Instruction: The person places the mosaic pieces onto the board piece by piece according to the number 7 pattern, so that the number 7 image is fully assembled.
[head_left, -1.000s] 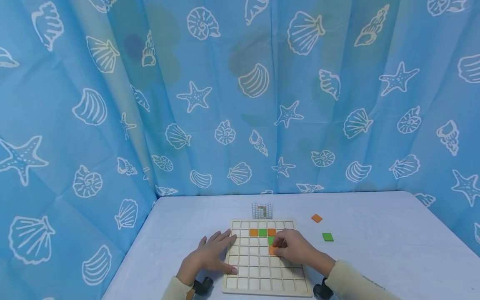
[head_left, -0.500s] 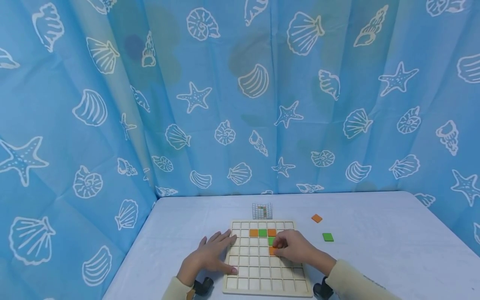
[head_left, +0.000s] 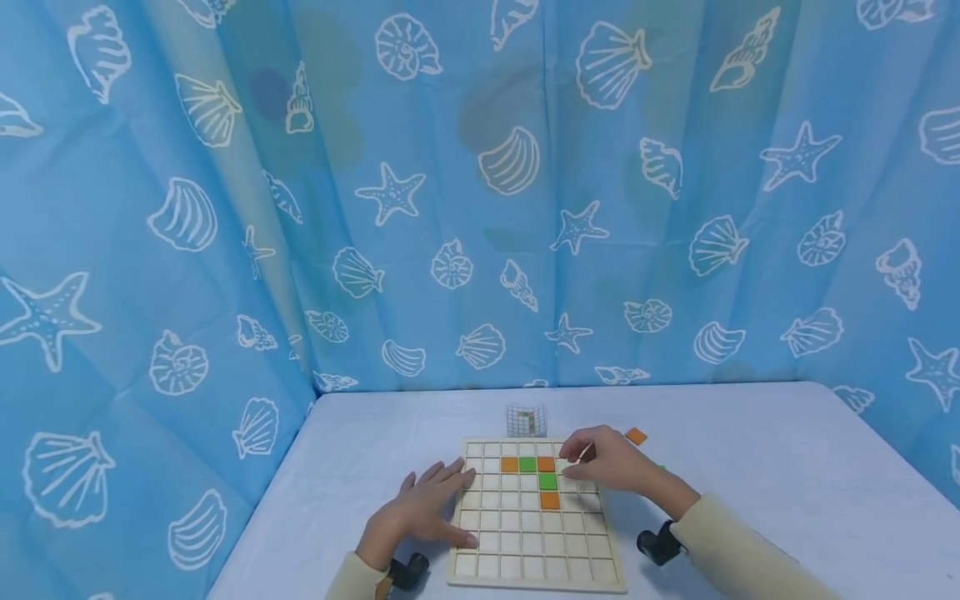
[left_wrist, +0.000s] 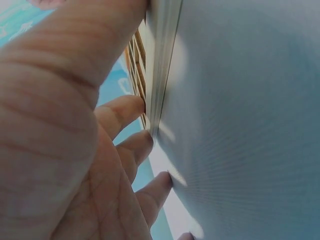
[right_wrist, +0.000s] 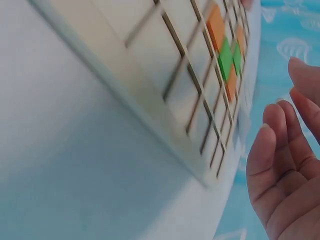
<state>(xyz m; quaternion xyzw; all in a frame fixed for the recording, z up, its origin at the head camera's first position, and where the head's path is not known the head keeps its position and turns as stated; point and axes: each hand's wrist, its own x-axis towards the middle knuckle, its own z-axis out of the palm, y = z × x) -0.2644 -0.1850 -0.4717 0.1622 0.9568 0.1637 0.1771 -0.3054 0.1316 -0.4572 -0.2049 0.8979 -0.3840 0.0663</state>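
A pale wooden grid board (head_left: 510,567) lies on the table, with orange and green square tiles set in its cells. One row has an orange tile (head_left: 509,464), a green tile (head_left: 527,464) and another orange one. Below that row's right end sit a green tile (head_left: 547,481) and an orange tile (head_left: 550,500). My left hand (head_left: 423,507) rests spread on the board's left edge, thumb and fingertips at the frame (left_wrist: 160,60). Over the board's upper right hovers my right hand (head_left: 611,458), thumb and loosely bent fingers (right_wrist: 274,145) apart, nothing between them.
Behind the board stands a small grid card (head_left: 527,421) with a coloured pattern. A loose orange tile (head_left: 637,436) lies beyond my right hand; a green one is mostly hidden by that wrist. A blue shell-print curtain (head_left: 465,208) hangs behind the white table (head_left: 787,467).
My right hand has let go of the lower orange tile, which stays in its cell, and has moved up and to the right. The left hand stays in place.
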